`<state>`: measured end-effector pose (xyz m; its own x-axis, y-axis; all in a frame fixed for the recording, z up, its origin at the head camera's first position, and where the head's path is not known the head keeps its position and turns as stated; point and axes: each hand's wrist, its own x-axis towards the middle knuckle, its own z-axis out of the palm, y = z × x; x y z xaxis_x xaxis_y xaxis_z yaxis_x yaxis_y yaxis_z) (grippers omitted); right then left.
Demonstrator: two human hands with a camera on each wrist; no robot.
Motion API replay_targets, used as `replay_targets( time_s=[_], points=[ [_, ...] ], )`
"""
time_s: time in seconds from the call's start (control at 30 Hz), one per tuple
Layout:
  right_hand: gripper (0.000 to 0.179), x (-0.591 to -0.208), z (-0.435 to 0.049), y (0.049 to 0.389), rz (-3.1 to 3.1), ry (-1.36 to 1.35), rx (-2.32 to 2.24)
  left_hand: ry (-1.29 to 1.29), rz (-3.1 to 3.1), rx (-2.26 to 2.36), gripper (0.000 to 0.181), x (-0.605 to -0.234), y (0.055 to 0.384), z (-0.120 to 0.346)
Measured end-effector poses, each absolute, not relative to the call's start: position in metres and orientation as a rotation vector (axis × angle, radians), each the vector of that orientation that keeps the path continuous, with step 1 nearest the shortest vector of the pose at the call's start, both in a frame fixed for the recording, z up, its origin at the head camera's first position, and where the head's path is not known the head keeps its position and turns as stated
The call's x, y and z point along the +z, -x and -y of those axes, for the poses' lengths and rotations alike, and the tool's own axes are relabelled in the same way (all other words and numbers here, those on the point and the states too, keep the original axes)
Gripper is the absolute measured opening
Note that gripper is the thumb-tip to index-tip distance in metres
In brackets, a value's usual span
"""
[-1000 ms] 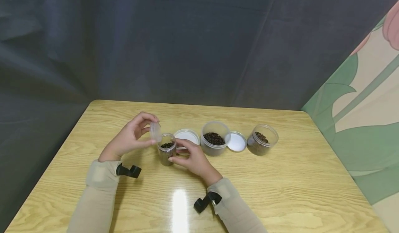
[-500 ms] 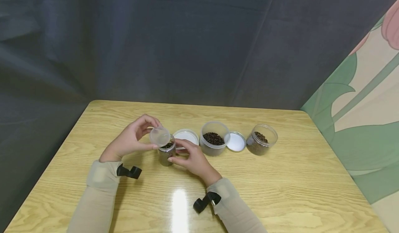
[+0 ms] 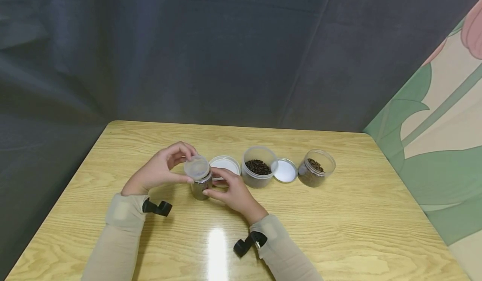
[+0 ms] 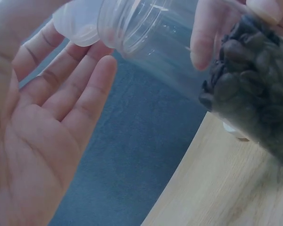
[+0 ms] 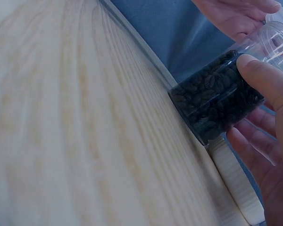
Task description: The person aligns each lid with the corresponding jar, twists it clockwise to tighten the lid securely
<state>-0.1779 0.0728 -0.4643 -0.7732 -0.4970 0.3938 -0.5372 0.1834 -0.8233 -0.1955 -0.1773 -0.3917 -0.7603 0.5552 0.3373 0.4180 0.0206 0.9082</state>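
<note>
A small clear jar (image 3: 201, 189) of dark coffee beans (image 4: 259, 70) stands upright on the table. My right hand (image 3: 235, 191) grips its side between thumb and fingers, as the right wrist view also shows. Between the thumb and fingertips of my left hand (image 3: 162, 168) is a translucent lid (image 3: 197, 167), tilted just over the jar's mouth. In the left wrist view the lid (image 4: 80, 26) is close to the threaded rim; whether it touches cannot be told.
Right of the jar lie a white lid (image 3: 226, 164), a wide tub (image 3: 259, 181) with dark beans, a second white lid (image 3: 285, 171) and a tilted clear jar (image 3: 311, 178) with brown beans. A dark curtain (image 3: 241, 55) hangs behind the wooden table (image 3: 339, 231).
My left hand has turned the lid from nearly edge-on to flatter and brought it right and slightly down over the jar's mouth. My right hand and the jar have stayed in place.
</note>
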Motion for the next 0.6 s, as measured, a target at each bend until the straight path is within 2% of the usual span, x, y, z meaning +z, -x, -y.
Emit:
replay_targets(
  time_s=[0.6],
  points=[
    [0.058,-0.4655,-0.0724,0.1784,2.380,-1.047,1.695,-0.951,-2.189,1.799,0.042,-0.3948,0.1963,0.1719]
  ],
)
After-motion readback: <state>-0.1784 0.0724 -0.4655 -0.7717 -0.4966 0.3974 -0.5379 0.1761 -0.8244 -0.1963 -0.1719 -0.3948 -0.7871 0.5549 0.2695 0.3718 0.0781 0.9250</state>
